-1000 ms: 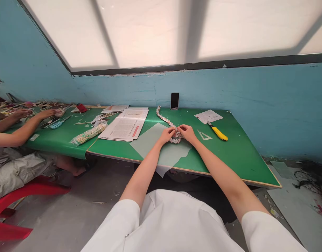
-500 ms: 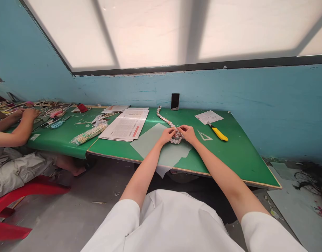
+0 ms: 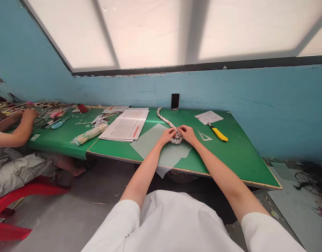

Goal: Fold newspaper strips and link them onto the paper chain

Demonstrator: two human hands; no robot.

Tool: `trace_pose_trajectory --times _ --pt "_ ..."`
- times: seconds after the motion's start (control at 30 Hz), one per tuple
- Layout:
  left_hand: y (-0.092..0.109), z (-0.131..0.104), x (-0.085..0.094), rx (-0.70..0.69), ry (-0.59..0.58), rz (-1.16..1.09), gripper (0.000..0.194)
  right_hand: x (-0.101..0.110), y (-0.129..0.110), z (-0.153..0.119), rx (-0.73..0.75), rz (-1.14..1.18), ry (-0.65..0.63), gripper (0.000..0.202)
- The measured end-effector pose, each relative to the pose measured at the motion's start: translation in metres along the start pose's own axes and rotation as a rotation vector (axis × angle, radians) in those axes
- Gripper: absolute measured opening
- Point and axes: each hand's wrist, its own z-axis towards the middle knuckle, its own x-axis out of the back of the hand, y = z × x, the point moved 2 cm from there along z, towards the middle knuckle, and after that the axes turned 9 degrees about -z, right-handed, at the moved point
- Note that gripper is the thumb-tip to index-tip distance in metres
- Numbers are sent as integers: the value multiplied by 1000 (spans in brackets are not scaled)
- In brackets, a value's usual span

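Note:
A zigzag chain of folded paper (image 3: 166,120) runs from the back of the green table (image 3: 237,157) down to my hands, where it curls into a loop. My left hand (image 3: 167,135) pinches the chain from the left side of the loop. From the right, my right hand (image 3: 187,133) has its fingers closed on the same chain, close to the left fingertips. The loop's lower part shows below the fingers. Beneath my left hand and the loop lies a translucent sheet (image 3: 147,140), its torn corner over the table's front edge.
A set square (image 3: 204,135), a yellow-handled cutter (image 3: 220,134) and a printed paper (image 3: 209,117) lie right. A phone (image 3: 175,102) leans on the wall. Newspapers (image 3: 124,126) and bagged sticks (image 3: 90,134) lie left. Another person's hands (image 3: 28,113) are far left among sticks.

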Motion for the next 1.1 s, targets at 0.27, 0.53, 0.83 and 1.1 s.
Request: trace_pose_trajectory --times 0.27,0.53,0.83,1.1 --pt "-2 3 3 28 83 -14 39 8 -2 6 68 -195 -41 35" --pt "-8 8 10 87 183 -148 42 97 38 11 -387 -1055 -179 52" --pt "-7 8 15 80 238 -189 43 121 70 10 -529 -1076 -424 50" --pt "-4 6 16 78 224 -215 42 117 71 10 -612 -1034 -366 42"
